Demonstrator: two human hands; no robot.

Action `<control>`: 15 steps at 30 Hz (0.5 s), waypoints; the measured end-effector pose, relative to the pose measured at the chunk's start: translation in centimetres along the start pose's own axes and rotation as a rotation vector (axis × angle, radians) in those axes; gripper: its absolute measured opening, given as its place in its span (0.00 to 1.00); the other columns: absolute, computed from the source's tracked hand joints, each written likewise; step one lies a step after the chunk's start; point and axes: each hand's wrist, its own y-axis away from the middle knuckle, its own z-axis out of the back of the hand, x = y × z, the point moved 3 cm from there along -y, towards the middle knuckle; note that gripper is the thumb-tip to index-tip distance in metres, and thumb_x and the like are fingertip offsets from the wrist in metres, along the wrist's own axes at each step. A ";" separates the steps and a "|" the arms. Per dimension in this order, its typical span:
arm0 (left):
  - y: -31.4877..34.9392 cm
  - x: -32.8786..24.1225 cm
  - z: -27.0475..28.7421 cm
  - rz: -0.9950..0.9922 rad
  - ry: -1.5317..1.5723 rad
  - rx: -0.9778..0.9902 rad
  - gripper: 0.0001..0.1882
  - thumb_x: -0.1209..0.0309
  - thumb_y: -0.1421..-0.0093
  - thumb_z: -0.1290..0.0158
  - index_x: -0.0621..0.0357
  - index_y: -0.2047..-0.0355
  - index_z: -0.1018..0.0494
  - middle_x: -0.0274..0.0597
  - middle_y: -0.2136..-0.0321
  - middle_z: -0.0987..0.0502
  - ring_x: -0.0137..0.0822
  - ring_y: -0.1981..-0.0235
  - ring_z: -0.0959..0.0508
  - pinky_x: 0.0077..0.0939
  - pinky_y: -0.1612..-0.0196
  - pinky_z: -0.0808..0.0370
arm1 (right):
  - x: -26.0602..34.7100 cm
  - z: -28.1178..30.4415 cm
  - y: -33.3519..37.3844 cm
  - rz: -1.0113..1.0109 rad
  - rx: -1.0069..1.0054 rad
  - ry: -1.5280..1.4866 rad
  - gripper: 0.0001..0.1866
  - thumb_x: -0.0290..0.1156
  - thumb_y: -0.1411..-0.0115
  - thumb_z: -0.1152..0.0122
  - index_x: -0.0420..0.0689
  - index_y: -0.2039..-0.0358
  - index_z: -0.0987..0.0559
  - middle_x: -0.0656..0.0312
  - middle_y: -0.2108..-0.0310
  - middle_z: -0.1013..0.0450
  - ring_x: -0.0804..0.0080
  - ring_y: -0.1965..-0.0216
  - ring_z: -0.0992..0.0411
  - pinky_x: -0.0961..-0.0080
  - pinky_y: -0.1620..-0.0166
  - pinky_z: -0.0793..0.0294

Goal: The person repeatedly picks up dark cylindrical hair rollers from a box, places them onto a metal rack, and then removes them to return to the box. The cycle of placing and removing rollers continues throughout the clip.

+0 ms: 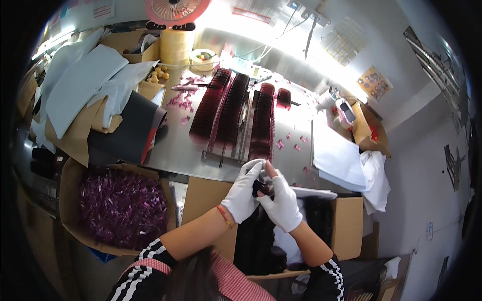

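Note:
In front of me, at the table's near edge, both gloved hands come together around a small dark, shiny piece [262, 187], partly hidden by the fingers; its kind I cannot make out. My left hand [243, 193], in a white glove, closes on its left side. My right hand [281, 203], with bare fingertips poking out of its white glove, grips the other side. Just beyond them stand long rows of dark red, translucent curved pieces [263, 120] on a metal rack [213, 156]. One short stack of similar pieces [284, 98] lies at the right.
Below my hands is an open cardboard box [347, 226] with dark stacks. At left, another box [70, 220] brims with purple plastic scraps [123, 208]. White sheets [336, 155] lie at right. A pink fan [175, 10] stands at the back. Purple bits litter the metal table [173, 145].

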 end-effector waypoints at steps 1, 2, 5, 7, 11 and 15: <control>0.3 0.1 0.5 -0.057 0.043 0.061 0.12 0.60 0.30 0.53 0.39 0.47 0.33 0.33 0.59 0.25 0.29 0.61 0.25 0.30 0.59 0.23 | 0.8 0.1 0.5 0.012 -0.025 -0.012 0.39 0.19 0.56 0.32 0.40 0.40 0.32 0.48 0.45 0.30 0.50 0.47 0.29 0.63 0.45 0.28; 1.1 0.3 1.2 -0.002 0.144 0.052 0.12 0.61 0.30 0.53 0.41 0.47 0.33 0.35 0.58 0.25 0.31 0.62 0.24 0.33 0.58 0.22 | 1.8 0.5 1.2 0.056 -0.113 0.046 0.36 0.20 0.57 0.30 0.41 0.44 0.30 0.50 0.48 0.29 0.51 0.49 0.28 0.63 0.47 0.27; 3.1 0.3 2.3 0.031 0.354 0.102 0.15 0.61 0.30 0.53 0.49 0.46 0.34 0.42 0.55 0.25 0.38 0.58 0.23 0.38 0.54 0.21 | 2.8 0.1 3.9 0.232 -0.343 0.226 0.26 0.26 0.59 0.24 0.48 0.60 0.27 0.61 0.60 0.28 0.59 0.61 0.27 0.65 0.60 0.27; 4.8 0.3 2.5 0.048 0.409 0.152 0.16 0.60 0.30 0.53 0.51 0.46 0.34 0.44 0.54 0.25 0.39 0.55 0.23 0.38 0.52 0.21 | 3.9 -0.3 5.2 0.341 -0.316 0.310 0.27 0.26 0.58 0.24 0.50 0.58 0.28 0.65 0.63 0.28 0.63 0.65 0.27 0.67 0.65 0.28; 7.3 0.3 3.4 0.051 0.386 0.174 0.18 0.59 0.30 0.52 0.51 0.45 0.34 0.44 0.52 0.25 0.39 0.55 0.22 0.36 0.50 0.22 | 6.5 -1.5 6.1 0.473 -0.315 0.406 0.27 0.26 0.55 0.26 0.53 0.56 0.29 0.68 0.65 0.28 0.66 0.69 0.27 0.69 0.69 0.29; 9.8 -0.8 4.4 0.021 0.266 0.100 0.20 0.56 0.30 0.52 0.51 0.44 0.35 0.43 0.53 0.25 0.39 0.55 0.22 0.36 0.49 0.23 | 8.3 -3.1 6.3 0.487 -0.316 0.399 0.24 0.23 0.55 0.29 0.53 0.59 0.29 0.69 0.67 0.27 0.67 0.72 0.28 0.70 0.72 0.30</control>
